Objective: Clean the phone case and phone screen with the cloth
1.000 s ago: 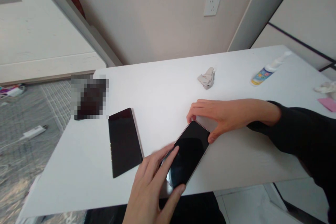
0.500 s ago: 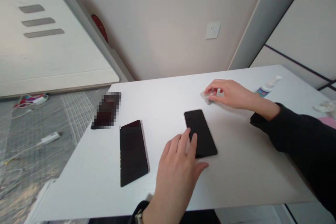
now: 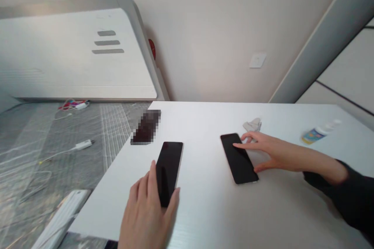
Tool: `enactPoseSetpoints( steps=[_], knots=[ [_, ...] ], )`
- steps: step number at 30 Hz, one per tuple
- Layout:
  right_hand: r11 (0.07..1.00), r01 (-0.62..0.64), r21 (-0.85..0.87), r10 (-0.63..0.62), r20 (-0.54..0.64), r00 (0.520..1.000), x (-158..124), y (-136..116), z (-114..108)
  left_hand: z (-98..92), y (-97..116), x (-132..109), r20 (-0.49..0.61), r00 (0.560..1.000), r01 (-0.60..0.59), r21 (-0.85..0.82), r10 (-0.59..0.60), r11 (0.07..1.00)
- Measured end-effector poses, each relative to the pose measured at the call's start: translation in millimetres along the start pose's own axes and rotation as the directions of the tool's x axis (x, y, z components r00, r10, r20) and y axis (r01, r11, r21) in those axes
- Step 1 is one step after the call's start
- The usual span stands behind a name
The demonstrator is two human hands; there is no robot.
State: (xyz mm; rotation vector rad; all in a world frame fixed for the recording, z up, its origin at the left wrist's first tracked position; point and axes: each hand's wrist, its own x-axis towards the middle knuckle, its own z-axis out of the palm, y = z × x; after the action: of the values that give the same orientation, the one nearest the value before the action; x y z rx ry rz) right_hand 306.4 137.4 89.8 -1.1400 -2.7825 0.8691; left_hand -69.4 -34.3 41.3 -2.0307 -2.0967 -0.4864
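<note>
A smartphone with a dark screen (image 3: 171,165) lies flat on the white table. My left hand (image 3: 146,206) spans its lower half, fingers along the left edge and thumb at the right edge. To the right lies a second smartphone (image 3: 238,163), also dark-screened. Over its right side is my right hand (image 3: 269,151), fingers apart, the index finger above the screen and the thumb by the lower right edge. Just beyond that hand sits a crumpled pale cloth or tissue (image 3: 253,124). Near the table's far left edge lies a dark, pixelated flat object (image 3: 146,127).
A white bottle with a colourful label (image 3: 317,134) lies at the right of the white table (image 3: 201,218). Behind is a wall with a socket plate (image 3: 257,60). On the floor at left are a cable with a white plug (image 3: 83,144) and a white board (image 3: 62,218).
My left hand has moved from the right smartphone to the left one. My right hand has left the crumpled cloth and come to the right smartphone. The view has tilted up and turned left.
</note>
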Motion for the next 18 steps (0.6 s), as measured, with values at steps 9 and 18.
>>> enactPoseSetpoints(
  steps=[9, 18],
  knots=[
    [0.985, 0.175, -0.001, -0.172, -0.189, 0.967, 51.6, -32.8, 66.7, -11.4, -9.8, -10.7, -0.066, 0.993, 0.08, -0.224, -0.097, 0.971],
    [0.853, 0.23, 0.469, -0.114, -0.262, 0.958, 58.1, -58.5, 77.9, -13.6, 43.0, -1.9, 0.0, 0.995, -0.089, -0.417, 0.098, 0.904]
  ],
)
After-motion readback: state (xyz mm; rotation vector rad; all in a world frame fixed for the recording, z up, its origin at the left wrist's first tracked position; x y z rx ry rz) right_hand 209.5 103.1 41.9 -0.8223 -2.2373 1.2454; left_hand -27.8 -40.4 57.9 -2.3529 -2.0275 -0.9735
